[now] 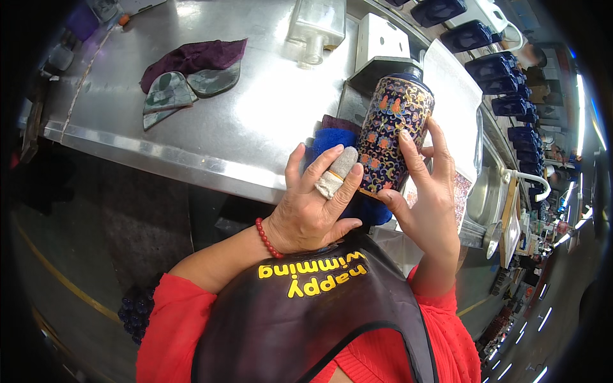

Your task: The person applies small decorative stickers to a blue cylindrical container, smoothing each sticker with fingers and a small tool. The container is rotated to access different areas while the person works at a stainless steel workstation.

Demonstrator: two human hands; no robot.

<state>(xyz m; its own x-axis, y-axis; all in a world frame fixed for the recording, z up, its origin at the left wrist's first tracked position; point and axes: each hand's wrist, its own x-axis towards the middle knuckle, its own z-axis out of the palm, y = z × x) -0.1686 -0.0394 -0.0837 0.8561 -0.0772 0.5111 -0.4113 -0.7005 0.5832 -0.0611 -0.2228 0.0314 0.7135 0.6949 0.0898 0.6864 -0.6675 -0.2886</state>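
A dark blue bottle (391, 134) with a colourful floral and scroll pattern lies tilted at the table's near edge, its neck pointing away from me. My right hand (429, 207) grips its right side near the base, index finger resting on the pattern and thumb at the bottom edge. To the left of the base is my left hand (305, 214), its fingers spread and nothing held in them. A grey fabric finger cover (338, 171) wraps one of its fingers, close to the bottle. Blue cloth (333, 142) lies beside and under the bottle.
A purple cloth (191, 59) and grey-green pads (167, 97) lie on the metal table (268, 115). A clear glass bottle (317, 25) and white box (382, 39) stand farther back. On the right are patterned sheets (461, 191), a metal basin (483, 198) and several blue bottles (495, 67).
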